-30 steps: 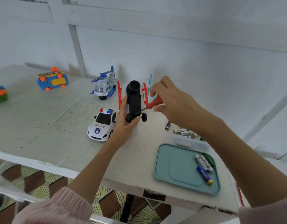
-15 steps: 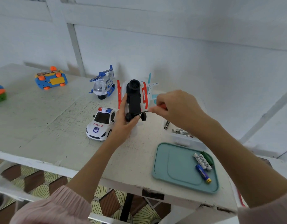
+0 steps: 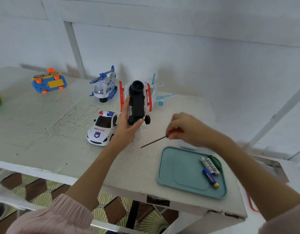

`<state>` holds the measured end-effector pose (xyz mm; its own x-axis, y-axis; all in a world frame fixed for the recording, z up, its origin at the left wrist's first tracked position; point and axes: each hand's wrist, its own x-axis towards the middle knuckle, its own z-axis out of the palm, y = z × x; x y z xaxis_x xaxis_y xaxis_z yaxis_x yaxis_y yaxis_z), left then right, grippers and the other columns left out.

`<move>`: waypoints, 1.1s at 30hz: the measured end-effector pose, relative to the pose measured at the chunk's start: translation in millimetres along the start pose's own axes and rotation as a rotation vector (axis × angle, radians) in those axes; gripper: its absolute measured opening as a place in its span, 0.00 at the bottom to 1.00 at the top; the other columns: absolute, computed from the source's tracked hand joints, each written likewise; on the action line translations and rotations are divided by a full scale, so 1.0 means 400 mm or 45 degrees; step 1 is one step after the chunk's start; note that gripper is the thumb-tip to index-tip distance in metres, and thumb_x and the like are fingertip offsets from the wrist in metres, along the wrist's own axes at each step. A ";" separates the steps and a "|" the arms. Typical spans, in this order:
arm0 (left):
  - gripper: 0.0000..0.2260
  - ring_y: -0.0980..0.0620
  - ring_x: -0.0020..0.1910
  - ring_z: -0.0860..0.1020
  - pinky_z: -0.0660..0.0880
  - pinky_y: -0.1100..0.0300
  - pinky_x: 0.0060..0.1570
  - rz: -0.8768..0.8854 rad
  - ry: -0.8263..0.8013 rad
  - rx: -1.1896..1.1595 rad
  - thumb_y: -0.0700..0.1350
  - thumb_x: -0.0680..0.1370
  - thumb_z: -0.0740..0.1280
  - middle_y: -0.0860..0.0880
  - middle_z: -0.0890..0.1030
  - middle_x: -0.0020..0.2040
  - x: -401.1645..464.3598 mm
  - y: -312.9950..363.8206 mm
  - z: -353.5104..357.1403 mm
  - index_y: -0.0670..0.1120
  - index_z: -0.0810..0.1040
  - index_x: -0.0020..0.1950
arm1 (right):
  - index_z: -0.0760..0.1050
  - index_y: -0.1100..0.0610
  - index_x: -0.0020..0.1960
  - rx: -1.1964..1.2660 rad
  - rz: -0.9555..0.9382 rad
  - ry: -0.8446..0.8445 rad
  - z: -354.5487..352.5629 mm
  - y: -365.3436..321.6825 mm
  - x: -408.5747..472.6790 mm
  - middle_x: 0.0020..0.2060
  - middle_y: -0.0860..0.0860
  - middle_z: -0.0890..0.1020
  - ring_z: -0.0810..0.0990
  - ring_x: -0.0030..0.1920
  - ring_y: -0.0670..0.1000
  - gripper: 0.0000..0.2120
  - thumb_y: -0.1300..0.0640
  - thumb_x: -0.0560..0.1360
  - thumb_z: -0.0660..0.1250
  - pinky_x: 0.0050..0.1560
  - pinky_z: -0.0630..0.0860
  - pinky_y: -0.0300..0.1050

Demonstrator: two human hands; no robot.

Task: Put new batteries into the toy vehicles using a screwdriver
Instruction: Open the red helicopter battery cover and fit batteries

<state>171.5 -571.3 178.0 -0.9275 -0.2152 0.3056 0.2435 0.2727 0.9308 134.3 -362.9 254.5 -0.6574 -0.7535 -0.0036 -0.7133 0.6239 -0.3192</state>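
My left hand [image 3: 127, 122] grips a white and orange toy plane [image 3: 137, 100] turned so its black underside with wheels faces me. My right hand [image 3: 184, 129] holds a red-handled screwdriver [image 3: 156, 140] low over the table, to the right of the plane and apart from it, its thin shaft pointing down-left. Several batteries [image 3: 210, 168] lie at the right side of a teal tray [image 3: 176, 171] near the front edge.
A white police car [image 3: 102, 129] stands just left of my left hand. A blue and white helicopter [image 3: 104, 88] sits behind it. A blue and orange car [image 3: 48, 81] lies upside down at far left. The table's front edge [image 3: 112, 184] runs below.
My right hand has pulled the screwdriver away from the plane's underside, moving right and down toward the tray. My left hand still holds the plane in the same place.
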 end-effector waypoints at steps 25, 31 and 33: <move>0.33 0.65 0.53 0.77 0.73 0.69 0.54 -0.092 0.051 -0.129 0.36 0.80 0.62 0.69 0.70 0.61 -0.015 0.047 -0.013 0.57 0.50 0.77 | 0.77 0.58 0.54 0.314 -0.123 0.607 0.113 -0.028 0.079 0.45 0.49 0.79 0.76 0.41 0.46 0.09 0.60 0.75 0.65 0.46 0.78 0.46; 0.33 0.60 0.59 0.76 0.74 0.64 0.57 0.058 -0.017 -0.164 0.36 0.80 0.62 0.73 0.68 0.63 0.014 0.134 -0.047 0.60 0.51 0.76 | 0.67 0.53 0.67 0.581 0.032 0.763 -0.030 -0.095 0.159 0.57 0.47 0.72 0.75 0.48 0.45 0.21 0.51 0.76 0.64 0.47 0.71 0.32; 0.35 0.56 0.62 0.75 0.74 0.59 0.60 0.106 -0.047 -0.188 0.38 0.79 0.63 0.69 0.65 0.68 0.037 0.154 -0.077 0.63 0.49 0.75 | 0.64 0.53 0.69 0.636 0.040 0.741 -0.066 -0.128 0.186 0.57 0.45 0.72 0.75 0.49 0.45 0.23 0.51 0.76 0.64 0.45 0.71 0.29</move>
<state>181.5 -586.5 246.1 -0.9114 -0.1624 0.3781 0.3566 0.1470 0.9226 115.4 -445.2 295.7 -0.7962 -0.4201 0.4354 -0.5887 0.3715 -0.7180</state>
